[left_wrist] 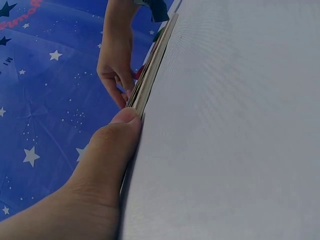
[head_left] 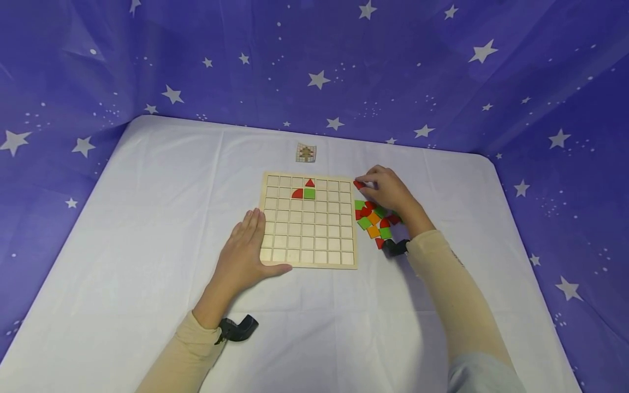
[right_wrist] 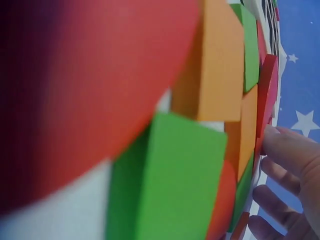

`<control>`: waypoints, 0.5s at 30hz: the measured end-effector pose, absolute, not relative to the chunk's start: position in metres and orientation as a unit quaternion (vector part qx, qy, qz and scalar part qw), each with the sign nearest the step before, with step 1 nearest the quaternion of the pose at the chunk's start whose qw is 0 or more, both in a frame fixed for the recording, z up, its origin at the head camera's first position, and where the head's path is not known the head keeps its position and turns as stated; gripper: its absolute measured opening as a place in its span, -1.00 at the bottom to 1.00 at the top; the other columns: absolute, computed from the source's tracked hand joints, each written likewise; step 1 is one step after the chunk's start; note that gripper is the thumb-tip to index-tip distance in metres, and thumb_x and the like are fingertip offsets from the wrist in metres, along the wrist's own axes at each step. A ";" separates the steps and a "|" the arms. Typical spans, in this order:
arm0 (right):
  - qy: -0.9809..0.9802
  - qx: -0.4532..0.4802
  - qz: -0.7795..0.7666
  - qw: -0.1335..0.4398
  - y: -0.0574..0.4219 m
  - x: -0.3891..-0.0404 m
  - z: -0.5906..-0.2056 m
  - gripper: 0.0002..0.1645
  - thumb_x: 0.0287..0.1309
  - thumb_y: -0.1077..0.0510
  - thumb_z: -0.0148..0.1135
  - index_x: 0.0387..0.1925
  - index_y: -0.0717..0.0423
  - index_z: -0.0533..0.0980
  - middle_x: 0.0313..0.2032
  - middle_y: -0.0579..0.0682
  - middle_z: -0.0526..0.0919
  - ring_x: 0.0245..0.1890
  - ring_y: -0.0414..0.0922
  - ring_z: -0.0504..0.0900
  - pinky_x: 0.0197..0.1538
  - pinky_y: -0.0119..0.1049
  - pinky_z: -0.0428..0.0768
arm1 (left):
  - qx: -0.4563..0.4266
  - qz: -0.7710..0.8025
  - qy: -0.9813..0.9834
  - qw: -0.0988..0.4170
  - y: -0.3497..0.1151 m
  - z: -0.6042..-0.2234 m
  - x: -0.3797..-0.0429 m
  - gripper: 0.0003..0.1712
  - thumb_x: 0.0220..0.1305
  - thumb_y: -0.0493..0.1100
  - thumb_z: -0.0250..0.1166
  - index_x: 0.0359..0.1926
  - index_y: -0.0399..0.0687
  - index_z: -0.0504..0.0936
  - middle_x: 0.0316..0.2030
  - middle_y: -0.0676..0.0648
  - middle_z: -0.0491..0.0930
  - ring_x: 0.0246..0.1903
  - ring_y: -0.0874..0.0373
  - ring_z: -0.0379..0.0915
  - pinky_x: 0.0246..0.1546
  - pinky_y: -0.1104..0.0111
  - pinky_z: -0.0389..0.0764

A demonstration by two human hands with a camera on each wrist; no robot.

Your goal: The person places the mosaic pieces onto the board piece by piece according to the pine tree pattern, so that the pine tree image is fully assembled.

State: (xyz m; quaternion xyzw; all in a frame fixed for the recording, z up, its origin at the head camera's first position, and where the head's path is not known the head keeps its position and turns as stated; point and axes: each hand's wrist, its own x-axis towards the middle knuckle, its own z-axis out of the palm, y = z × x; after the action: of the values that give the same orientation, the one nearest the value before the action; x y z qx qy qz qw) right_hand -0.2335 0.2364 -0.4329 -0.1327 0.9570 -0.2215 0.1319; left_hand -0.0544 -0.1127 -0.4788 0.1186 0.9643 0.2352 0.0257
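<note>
A wooden grid board (head_left: 314, 265) lies flat on the white table. On it are a red triangle (head_left: 310, 183), a red quarter-circle (head_left: 297, 194) and a green square (head_left: 309, 194). My left hand (head_left: 242, 251) rests along the board's left side, fingers straight and thumb spread along the front edge. In the left wrist view that thumb (left_wrist: 107, 145) lies against the board's edge. Beside the far right corner, my right hand (head_left: 388, 188) pinches a small red tile (head_left: 358, 184) between thumb and fingertips; its exact shape is partly covered.
Loose red, green and orange tiles (head_left: 373, 232) are heaped right of the board, under the right wrist; the right wrist view shows a green tile (right_wrist: 182, 175) close up. A small pattern card (head_left: 306, 153) lies beyond the board. A starry blue-purple cloth (head_left: 275, 65) hangs behind the table.
</note>
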 end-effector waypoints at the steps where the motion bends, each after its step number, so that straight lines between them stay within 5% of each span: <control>1: 0.958 -0.132 -0.221 0.130 0.236 -0.234 -0.434 -0.57 0.30 0.02 0.28 0.19 -0.11 0.60 0.07 0.00 0.54 0.15 0.04 0.41 0.30 0.06 0.43 | 0.118 0.234 0.965 0.026 -0.113 -0.479 -0.054 0.60 -0.19 0.65 0.31 0.55 -0.30 -0.16 0.58 -0.22 -0.20 0.59 -0.08 -0.32 0.57 0.05 -0.09; 15: 0.961 -0.126 -0.226 0.097 0.236 -0.233 -0.438 -0.62 0.22 -0.02 0.36 0.03 0.01 0.65 -0.06 -0.02 0.61 -0.08 -0.01 0.45 0.13 -0.04 0.51 | 0.119 0.230 0.966 0.024 -0.112 -0.478 -0.055 0.60 -0.19 0.66 0.30 0.55 -0.30 -0.15 0.57 -0.23 -0.16 0.59 -0.08 -0.30 0.57 0.05 -0.08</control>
State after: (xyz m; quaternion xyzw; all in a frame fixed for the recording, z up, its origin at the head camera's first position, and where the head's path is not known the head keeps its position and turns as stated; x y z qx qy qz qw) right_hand -0.2326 0.2356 -0.4378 -0.1264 0.9610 -0.2257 0.0974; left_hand -0.0549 -0.1121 -0.4776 0.1193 0.9655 0.2302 0.0235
